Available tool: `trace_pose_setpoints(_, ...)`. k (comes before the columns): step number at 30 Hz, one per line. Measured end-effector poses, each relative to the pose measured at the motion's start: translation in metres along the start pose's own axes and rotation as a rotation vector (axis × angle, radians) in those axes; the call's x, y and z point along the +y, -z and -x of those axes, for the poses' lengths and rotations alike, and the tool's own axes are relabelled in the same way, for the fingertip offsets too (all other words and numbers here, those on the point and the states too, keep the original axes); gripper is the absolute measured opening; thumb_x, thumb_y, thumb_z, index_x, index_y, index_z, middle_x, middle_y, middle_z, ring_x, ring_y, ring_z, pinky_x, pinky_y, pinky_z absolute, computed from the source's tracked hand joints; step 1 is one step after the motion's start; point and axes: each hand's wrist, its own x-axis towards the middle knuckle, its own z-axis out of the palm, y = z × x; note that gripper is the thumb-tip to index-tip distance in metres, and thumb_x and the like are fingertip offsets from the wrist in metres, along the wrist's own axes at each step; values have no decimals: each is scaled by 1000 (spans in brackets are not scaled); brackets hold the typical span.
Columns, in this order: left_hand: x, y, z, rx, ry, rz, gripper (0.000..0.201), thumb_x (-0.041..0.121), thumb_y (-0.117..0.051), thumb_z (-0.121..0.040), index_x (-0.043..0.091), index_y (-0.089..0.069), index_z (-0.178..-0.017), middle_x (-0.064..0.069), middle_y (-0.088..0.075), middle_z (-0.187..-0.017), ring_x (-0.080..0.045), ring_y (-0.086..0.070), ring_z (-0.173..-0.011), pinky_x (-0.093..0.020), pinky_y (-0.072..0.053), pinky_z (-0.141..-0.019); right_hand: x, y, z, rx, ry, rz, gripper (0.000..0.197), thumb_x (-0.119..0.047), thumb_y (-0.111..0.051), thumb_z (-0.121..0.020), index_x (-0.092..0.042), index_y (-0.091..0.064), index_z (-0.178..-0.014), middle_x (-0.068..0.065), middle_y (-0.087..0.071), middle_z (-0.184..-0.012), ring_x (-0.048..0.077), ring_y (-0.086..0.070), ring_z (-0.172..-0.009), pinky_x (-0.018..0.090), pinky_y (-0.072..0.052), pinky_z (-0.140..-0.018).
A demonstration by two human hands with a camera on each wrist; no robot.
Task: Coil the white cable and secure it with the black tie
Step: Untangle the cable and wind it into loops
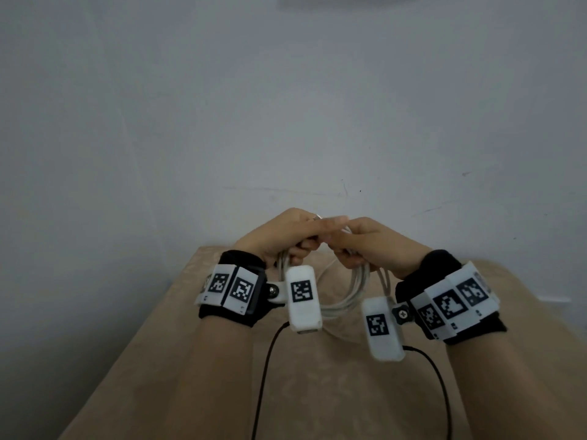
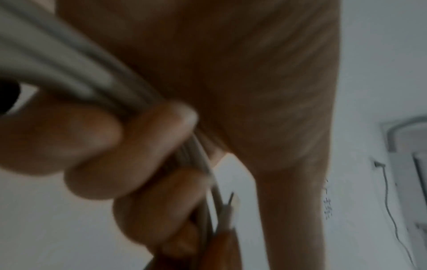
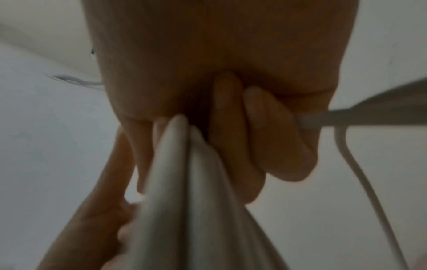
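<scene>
Several loops of the white cable (image 1: 346,296) hang mid-frame above the tan tabletop (image 1: 197,360), gathered at the top. From the left, the left hand (image 1: 286,239) curls its fingers (image 2: 129,146) round the bundle; the right hand (image 1: 371,246) grips the strands just beside it. The black tie is not visible. Probably best: keep the left grasp firm, loops even, so the right can fetch the tie.
</scene>
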Motion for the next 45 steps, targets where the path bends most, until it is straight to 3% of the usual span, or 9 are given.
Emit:
trace_pose_setpoints(4, 1, -6, -2, 33, -22, -94, 35, 54, -64, -75, 22, -76, -74, 8, -26, -45, -6, -18, -39, -19, -14, -38, -1, -1, -1, -10, -21, 17, 41, -27, -51, -96, -19, -39, -57, -9, -31, -45, 8, -22, -43, 26, -16, -47)
trace_pose_setpoints(8, 0, -7, -7, 131, -82, -114, 50, 45, -59, -88, -4, -68, -83, 5, -27, -47, -7, -18, -38, -18, -14, -37, -2, 1, 0, 66, 35, 61, 31, -27, -56, -93, -18, -54, -64, -6, -45, -50, 4, -32, -40, 18, -25, -42)
trace_pose_setpoints(12, -1, 0, -7, 333, -140, 51, 45, 42, -58, -91, 20, -41, -56, 10, -25, -45, -6, -17, -37, -18, -12, -37, 0, 8, 2, 201, 83, 13, 21, -31, -64, -87, -13, -64, -75, -3, -63, -63, 5, -42, -46, 16, -35, -46)
trace_pose_setpoints(20, -2, 34, 3, 714, -213, 587, 45, 42, -57, -92, 22, -33, -60, 11, -24, -43, -4, -15, -34, -20, -9, -38, 22, 22, 4, 209, -85, 154, 10, -23, -67, -87, -13, -70, -86, -1, -74, -72, 10, -61, -62, 24, -51, -66)
trace_pose_setpoints(27, -4, 25, -3, 706, -168, 516, 46, 42, -57, -92, 22, -33, -59, 11, -23, -44, -5, -15, -36, -20, -10, -37, 17, 16, -4, 397, 13, -164, 21, -8, -62, -89, -9, -60, -109, 10, -72, -84, 19, -68, -71, 34, -57, -76)
trace_pose_setpoints(30, -3, 17, -6, 664, -163, 443, 46, 42, -57, -92, 22, -33, -59, 11, -23, -45, -6, -15, -37, -19, -12, -36, 7, 8, -3, 372, 40, -357, 33, -13, -63, -89, -9, -56, -121, 7, -63, -89, 16, -61, -56, 29, -54, -52)
trace_pose_setpoints(34, -1, 14, -5, 607, -155, 368, 46, 41, -57, -93, 22, -32, -59, 12, -23, -44, -5, -16, -37, -19, -13, -36, 5, 9, -7, 546, 83, -280, 19, -27, -62, -90, -12, -68, -101, -6, -60, -72, 5, -37, -41, 18, -28, -37)
trace_pose_setpoints(39, -1, 15, -4, 556, -136, 258, 48, 44, -58, -91, 24, -29, -59, 11, -23, -46, -6, -14, -39, -18, -12, -37, 5, 14, -4, 686, 122, -314, 13, -16, -61, -91, -8, -67, -82, -4, -47, -59, 3, -30, -38, 17, -25, -37)
trace_pose_setpoints(45, 2, 13, -7, 627, -148, 449, 47, 44, -55, -93, 22, -32, -59, 11, -23, -45, -5, -15, -37, -19, -13, -36, 3, 7, -5, 564, 140, -304, 17, -11, -58, -92, -10, -61, -76, -11, -53, -56, 8, -36, -44, 16, -24, -38)
